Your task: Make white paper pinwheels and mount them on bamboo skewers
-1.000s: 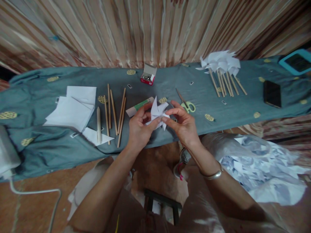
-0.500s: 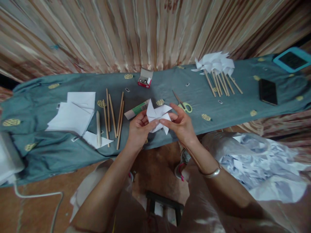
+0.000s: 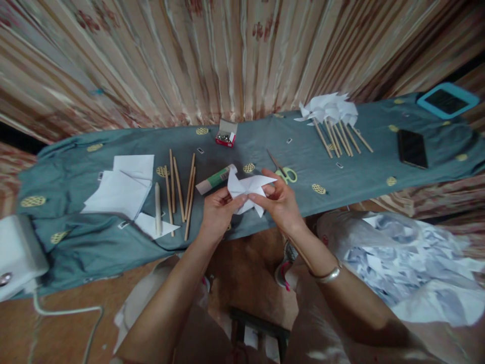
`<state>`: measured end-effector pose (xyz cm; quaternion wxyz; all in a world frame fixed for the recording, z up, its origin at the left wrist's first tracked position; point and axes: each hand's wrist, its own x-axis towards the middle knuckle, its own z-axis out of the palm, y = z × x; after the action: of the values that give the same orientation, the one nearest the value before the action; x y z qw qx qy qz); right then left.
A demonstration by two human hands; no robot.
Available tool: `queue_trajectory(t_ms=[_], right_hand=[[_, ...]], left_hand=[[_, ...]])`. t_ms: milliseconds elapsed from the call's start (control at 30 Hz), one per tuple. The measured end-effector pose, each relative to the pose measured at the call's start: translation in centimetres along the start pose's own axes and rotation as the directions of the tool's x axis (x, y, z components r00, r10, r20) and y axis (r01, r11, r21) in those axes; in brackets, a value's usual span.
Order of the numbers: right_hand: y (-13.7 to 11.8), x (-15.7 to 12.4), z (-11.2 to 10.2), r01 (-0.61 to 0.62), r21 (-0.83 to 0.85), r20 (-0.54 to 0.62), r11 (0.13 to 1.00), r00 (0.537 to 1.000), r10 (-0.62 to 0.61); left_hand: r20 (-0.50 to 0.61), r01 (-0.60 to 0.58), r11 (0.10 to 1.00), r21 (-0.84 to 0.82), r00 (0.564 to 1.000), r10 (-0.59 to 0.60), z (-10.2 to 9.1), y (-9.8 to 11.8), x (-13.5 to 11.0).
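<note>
A white paper pinwheel (image 3: 248, 188) with folded, pointed blades is held between both hands above the table's front edge. My left hand (image 3: 220, 210) is closed on its left side, thumb near the centre. From the right, my right hand (image 3: 282, 205) pinches it, thumb also close to the middle. Just behind the left hand lies a green and white glue stick (image 3: 216, 178). Scissors (image 3: 284, 171) with light green handles rest beyond the right hand. Farther back stands an open small red box (image 3: 226, 135) of metal pins or tacks.
Left on the green cloth (image 3: 94, 242) are paper sheets (image 3: 121, 192), several wooden sticks (image 3: 179, 189) and a white pointed rod (image 3: 158, 210). Pinwheels on sticks (image 3: 331, 111), a black phone (image 3: 412, 148) and a blue-framed tablet (image 3: 447, 100) lie right. A bag of paper pieces (image 3: 401, 263) sits lower right.
The view has shifted slightly, so the table appears lower. Both hands still hold the pinwheel; its upper right blade now points farther out to the right.
</note>
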<state>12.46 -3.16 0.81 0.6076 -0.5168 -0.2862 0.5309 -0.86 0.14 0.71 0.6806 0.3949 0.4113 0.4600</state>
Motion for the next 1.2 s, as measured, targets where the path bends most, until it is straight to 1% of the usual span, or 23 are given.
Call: queue_trajectory(t_ms=[267, 500, 733, 967, 1200], right_hand=[[-0.26, -0.03, 0.14, -0.011, -0.006, 0.021, 1.0, 1.0, 0.012], [0.11, 0.08, 0.01, 0.004, -0.013, 0.012, 1.0, 1.0, -0.004], [0.39, 0.01, -0.2, 0.054, -0.046, 0.022, 0.997, 0.998, -0.053], [-0.2, -0.14, 0.08, 0.004, 0.0, 0.038, 1.0, 0.999, -0.004], [-0.23, -0.16, -0.01, -0.019, -0.013, 0.067, 1.0, 0.998, 0.02]], left_hand=[[-0.052, -0.006, 1.0, 0.015, 0.999, 0.007, 0.0, -0.21, 0.05], [-0.005, -0.039, 0.994, 0.097, 0.999, 0.04, -0.18, 0.07, -0.05], [-0.002, -0.023, 0.996, 0.088, 1.0, 0.024, -0.37, 0.01, -0.15], [0.008, -0.006, 0.999, 0.052, 1.0, 0.006, -0.39, 0.29, -0.13], [0.031, 0.002, 0.997, 0.082, 0.999, -0.004, -0.81, 0.25, -0.14]])
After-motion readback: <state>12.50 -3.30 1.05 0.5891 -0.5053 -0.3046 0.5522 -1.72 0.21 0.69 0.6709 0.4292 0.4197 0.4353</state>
